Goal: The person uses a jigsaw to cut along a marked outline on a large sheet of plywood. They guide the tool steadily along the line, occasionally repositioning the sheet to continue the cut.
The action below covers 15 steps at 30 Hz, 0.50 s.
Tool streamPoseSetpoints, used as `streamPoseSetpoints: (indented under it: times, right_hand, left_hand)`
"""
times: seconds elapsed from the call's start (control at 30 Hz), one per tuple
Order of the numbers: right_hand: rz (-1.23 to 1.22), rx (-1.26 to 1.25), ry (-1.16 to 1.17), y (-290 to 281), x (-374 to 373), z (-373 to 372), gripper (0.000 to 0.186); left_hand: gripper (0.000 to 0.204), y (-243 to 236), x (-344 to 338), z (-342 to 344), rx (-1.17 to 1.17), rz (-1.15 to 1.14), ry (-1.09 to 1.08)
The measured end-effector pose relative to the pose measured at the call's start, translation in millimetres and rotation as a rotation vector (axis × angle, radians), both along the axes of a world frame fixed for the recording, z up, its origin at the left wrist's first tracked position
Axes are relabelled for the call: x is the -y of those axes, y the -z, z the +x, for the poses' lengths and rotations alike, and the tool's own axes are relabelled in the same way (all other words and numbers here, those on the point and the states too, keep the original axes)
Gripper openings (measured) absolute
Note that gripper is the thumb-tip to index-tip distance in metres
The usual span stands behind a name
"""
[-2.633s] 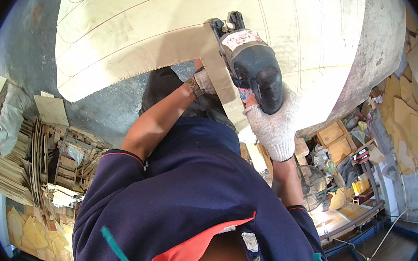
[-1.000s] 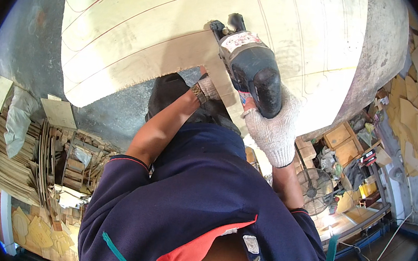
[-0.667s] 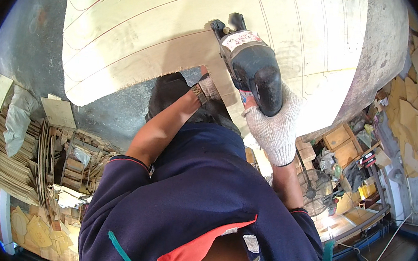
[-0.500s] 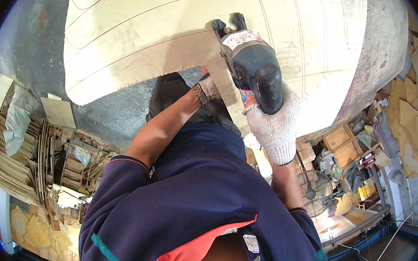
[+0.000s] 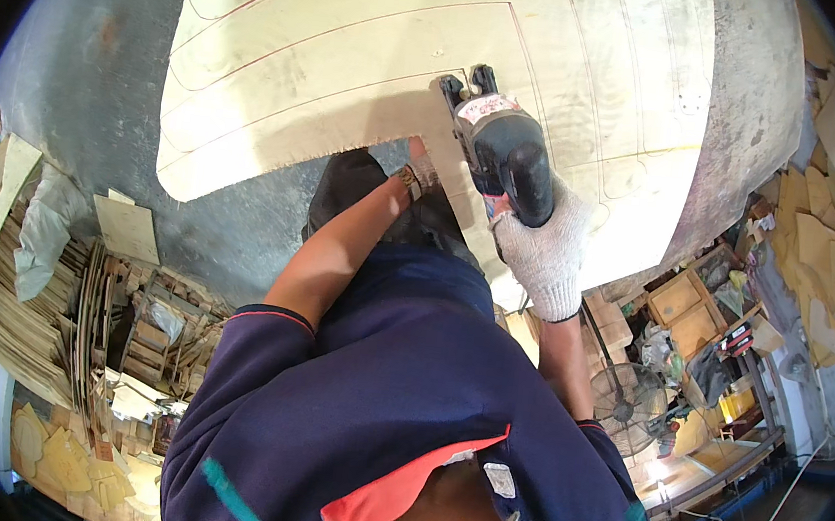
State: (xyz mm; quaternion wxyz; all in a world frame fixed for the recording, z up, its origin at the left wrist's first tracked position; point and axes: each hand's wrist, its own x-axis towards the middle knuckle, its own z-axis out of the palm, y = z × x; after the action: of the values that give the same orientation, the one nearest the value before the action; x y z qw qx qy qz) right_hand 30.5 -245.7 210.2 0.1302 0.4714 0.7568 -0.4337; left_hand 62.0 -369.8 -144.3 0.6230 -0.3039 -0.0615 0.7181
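Observation:
A pale board [image 5: 318, 40] marked with red curved lines lies over a grey surface, with a ragged cut-out along its near edge. My right hand [image 5: 540, 242], in a white knit glove, grips a black power saw [image 5: 513, 154], apparently a jigsaw, whose front rests on the board right of the cut-out. My left hand [image 5: 417, 170], gloved with bare fingertips and a watch at the wrist, is closed on the board's cut edge at the notch; its fingers are partly hidden. My dark trousers show beneath the notch.
Stacks of thin wood strips [image 5: 15, 312] fill the lower left beside a plastic sheet [image 5: 43, 235]. On the right are a wire-cage fan [image 5: 629, 412], wooden boxes [image 5: 680, 301], yellowish cut templates [image 5: 821, 249] and a white cable [image 5: 783, 497].
The saw and my right hand have moved down the picture toward me, uncovering a red line's corner above the saw's front. The board appears slightly shifted in view. My left hand stays at the notch.

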Motion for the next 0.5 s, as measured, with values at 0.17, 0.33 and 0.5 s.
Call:
streamPoseSetpoints:
  times: [0.17,0.33,0.5]
  right_hand:
    - [0.027,0.044,-0.007,-6,1,9,0.03]
    - [-0.01,0.019,0.004,-15,1,22,0.031]
    - [-0.082,-0.161,0.208,-43,11,57,0.032]
  left_hand:
    - [0.055,9,-6,-8,-0.251,-0.158,0.08]
    - [0.056,46,5,-30,-1.935,-0.655,0.888]
    - [0.057,87,100,-86,-2.341,-0.776,1.49]
